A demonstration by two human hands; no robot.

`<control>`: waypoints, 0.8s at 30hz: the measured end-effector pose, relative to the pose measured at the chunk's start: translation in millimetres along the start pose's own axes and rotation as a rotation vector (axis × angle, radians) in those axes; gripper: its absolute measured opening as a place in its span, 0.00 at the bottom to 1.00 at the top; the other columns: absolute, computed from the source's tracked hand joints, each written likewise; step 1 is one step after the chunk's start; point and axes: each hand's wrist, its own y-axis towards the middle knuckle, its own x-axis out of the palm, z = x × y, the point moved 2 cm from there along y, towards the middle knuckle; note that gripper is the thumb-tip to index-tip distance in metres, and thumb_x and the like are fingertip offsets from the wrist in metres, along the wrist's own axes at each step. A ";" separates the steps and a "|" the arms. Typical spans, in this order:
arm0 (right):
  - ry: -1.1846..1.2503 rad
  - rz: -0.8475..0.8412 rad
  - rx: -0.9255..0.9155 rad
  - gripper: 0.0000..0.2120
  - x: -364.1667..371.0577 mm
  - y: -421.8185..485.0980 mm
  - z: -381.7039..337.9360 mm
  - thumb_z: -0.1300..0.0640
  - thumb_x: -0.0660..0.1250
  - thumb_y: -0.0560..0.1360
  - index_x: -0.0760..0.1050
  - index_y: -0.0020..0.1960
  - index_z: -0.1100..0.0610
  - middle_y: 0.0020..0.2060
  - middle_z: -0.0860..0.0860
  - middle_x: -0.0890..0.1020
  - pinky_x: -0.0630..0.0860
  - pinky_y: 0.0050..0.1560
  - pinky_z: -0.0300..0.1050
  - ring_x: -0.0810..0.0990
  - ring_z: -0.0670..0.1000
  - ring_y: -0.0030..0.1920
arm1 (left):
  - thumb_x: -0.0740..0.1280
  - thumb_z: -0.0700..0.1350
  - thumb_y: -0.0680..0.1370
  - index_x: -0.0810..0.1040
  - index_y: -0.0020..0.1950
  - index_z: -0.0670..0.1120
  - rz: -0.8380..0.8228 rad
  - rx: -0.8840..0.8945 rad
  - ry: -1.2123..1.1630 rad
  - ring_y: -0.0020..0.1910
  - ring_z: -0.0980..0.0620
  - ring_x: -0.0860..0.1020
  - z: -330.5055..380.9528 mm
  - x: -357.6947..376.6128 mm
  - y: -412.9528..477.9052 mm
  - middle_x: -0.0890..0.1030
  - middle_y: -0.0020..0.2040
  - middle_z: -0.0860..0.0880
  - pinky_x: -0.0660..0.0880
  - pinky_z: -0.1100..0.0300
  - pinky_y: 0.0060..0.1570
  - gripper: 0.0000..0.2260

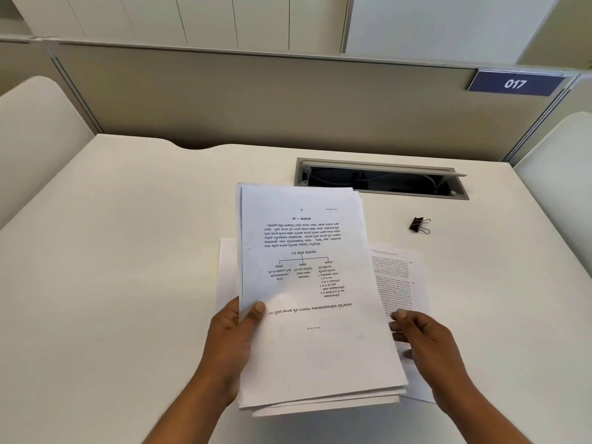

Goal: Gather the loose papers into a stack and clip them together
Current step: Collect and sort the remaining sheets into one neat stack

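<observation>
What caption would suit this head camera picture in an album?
Left hand holds a white printed paper stack; right hand reaches a loose sheet; black binder clip waits.

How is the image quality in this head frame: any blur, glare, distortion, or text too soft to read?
Head view: light is even and soft, with no hard shadows or glare on the desk. Wide-angle bending curves the partition and desk edges. The right hand is slightly motion-blurred. Print on the held stack is visible but soft; the binder clip is fairly sharp.
</observation>
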 end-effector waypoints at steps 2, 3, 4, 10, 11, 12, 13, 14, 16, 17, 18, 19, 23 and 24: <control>-0.341 0.107 0.004 0.16 -11.9 9.7 15.4 0.44 0.68 0.76 0.80 0.56 0.53 0.54 0.52 0.85 0.77 0.55 0.52 0.82 0.53 0.52 | 0.68 0.42 0.81 0.84 0.56 0.45 0.004 -0.002 -0.014 0.45 0.45 0.85 -1.1 -3.9 -0.6 0.88 0.50 0.46 0.81 0.47 0.52 0.07; -0.487 0.154 0.026 0.22 -18.2 12.1 22.0 0.41 0.69 0.74 0.78 0.61 0.54 0.58 0.52 0.83 0.76 0.56 0.51 0.81 0.55 0.55 | 0.67 0.42 0.81 0.84 0.56 0.45 0.006 -0.003 -0.018 0.45 0.45 0.85 -1.9 -6.0 -0.9 0.88 0.50 0.45 0.82 0.47 0.52 0.07; -0.600 0.197 0.058 0.28 -24.4 13.7 27.6 0.38 0.70 0.72 0.75 0.65 0.55 0.61 0.54 0.81 0.75 0.57 0.53 0.80 0.57 0.58 | 0.67 0.42 0.81 0.84 0.56 0.45 0.009 -0.002 -0.021 0.45 0.45 0.85 -2.8 -8.0 -1.2 0.88 0.50 0.45 0.82 0.47 0.51 0.07; -0.827 0.201 0.215 0.42 -34.8 14.2 38.3 0.30 0.72 0.62 0.70 0.65 0.57 0.60 0.56 0.75 0.76 0.53 0.56 0.76 0.62 0.60 | 0.67 0.42 0.81 0.83 0.56 0.44 0.018 0.004 -0.054 0.44 0.45 0.85 -7.8 -17.7 -3.5 0.88 0.51 0.44 0.81 0.51 0.46 0.07; -0.840 0.189 0.224 0.42 -33.5 14.1 37.3 0.30 0.73 0.61 0.70 0.64 0.56 0.60 0.55 0.75 0.76 0.51 0.55 0.76 0.62 0.60 | 0.67 0.42 0.81 0.83 0.56 0.44 0.022 0.004 -0.064 0.44 0.45 0.85 -8.7 -19.3 -3.8 0.88 0.51 0.44 0.82 0.51 0.46 0.08; -0.850 0.180 0.231 0.42 -31.8 14.1 36.0 0.31 0.74 0.60 0.70 0.63 0.56 0.59 0.55 0.74 0.76 0.50 0.55 0.76 0.61 0.60 | 0.67 0.43 0.81 0.83 0.57 0.44 0.027 0.006 -0.073 0.44 0.44 0.85 -9.8 -20.9 -3.9 0.88 0.51 0.44 0.82 0.51 0.46 0.08; -0.850 0.175 0.235 0.41 -30.6 14.5 35.5 0.32 0.75 0.60 0.70 0.63 0.56 0.58 0.55 0.74 0.76 0.50 0.54 0.77 0.61 0.59 | 0.67 0.43 0.80 0.83 0.57 0.44 0.030 0.007 -0.082 0.44 0.44 0.85 -10.8 -22.1 -4.1 0.88 0.51 0.44 0.82 0.50 0.46 0.08; -0.842 0.170 0.236 0.41 -29.2 14.9 34.9 0.33 0.75 0.60 0.69 0.63 0.56 0.58 0.55 0.75 0.76 0.50 0.54 0.77 0.61 0.59 | 0.67 0.43 0.80 0.83 0.56 0.44 0.036 0.007 -0.091 0.43 0.45 0.85 -11.8 -23.5 -4.1 0.88 0.50 0.44 0.82 0.50 0.46 0.08; -0.800 0.164 0.227 0.42 -26.6 16.4 34.7 0.35 0.77 0.60 0.68 0.65 0.56 0.59 0.55 0.76 0.75 0.51 0.54 0.78 0.61 0.59 | 0.67 0.43 0.80 0.83 0.56 0.44 0.047 0.009 -0.106 0.42 0.45 0.85 -12.6 -26.1 -4.3 0.88 0.50 0.44 0.82 0.50 0.46 0.08; -0.777 0.163 0.223 0.42 -25.9 17.3 35.0 0.36 0.77 0.60 0.67 0.65 0.56 0.60 0.56 0.76 0.75 0.53 0.54 0.78 0.61 0.59 | 0.67 0.43 0.80 0.83 0.57 0.44 0.050 0.007 -0.112 0.42 0.45 0.85 -13.0 -27.0 -4.1 0.88 0.50 0.44 0.82 0.50 0.46 0.08; -0.760 0.163 0.222 0.42 -25.4 17.9 35.1 0.37 0.77 0.60 0.67 0.66 0.56 0.60 0.56 0.77 0.75 0.53 0.55 0.78 0.61 0.59 | 0.67 0.43 0.80 0.83 0.57 0.44 0.051 0.007 -0.118 0.43 0.45 0.85 -13.2 -27.8 -4.0 0.88 0.50 0.44 0.82 0.50 0.46 0.08; -0.748 0.162 0.222 0.43 -25.2 18.6 35.6 0.37 0.78 0.60 0.66 0.66 0.55 0.60 0.56 0.77 0.76 0.54 0.55 0.78 0.62 0.59 | 0.68 0.43 0.80 0.83 0.57 0.44 0.052 0.007 -0.123 0.43 0.44 0.85 -13.4 -28.3 -3.9 0.88 0.51 0.44 0.82 0.50 0.45 0.08; -0.692 0.170 0.225 0.43 -24.5 19.2 36.8 0.39 0.80 0.58 0.66 0.65 0.55 0.59 0.57 0.78 0.76 0.53 0.54 0.79 0.62 0.58 | 0.67 0.42 0.81 0.83 0.55 0.44 0.053 0.018 -0.114 0.41 0.46 0.85 -13.8 -27.3 -4.3 0.88 0.49 0.44 0.83 0.51 0.43 0.07; -0.668 0.182 0.218 0.43 -24.2 18.8 36.6 0.40 0.80 0.57 0.66 0.65 0.55 0.59 0.57 0.78 0.76 0.53 0.54 0.79 0.62 0.58 | 0.67 0.42 0.81 0.83 0.54 0.45 0.051 0.021 -0.110 0.40 0.47 0.85 -13.6 -26.4 -4.7 0.88 0.48 0.45 0.83 0.53 0.40 0.06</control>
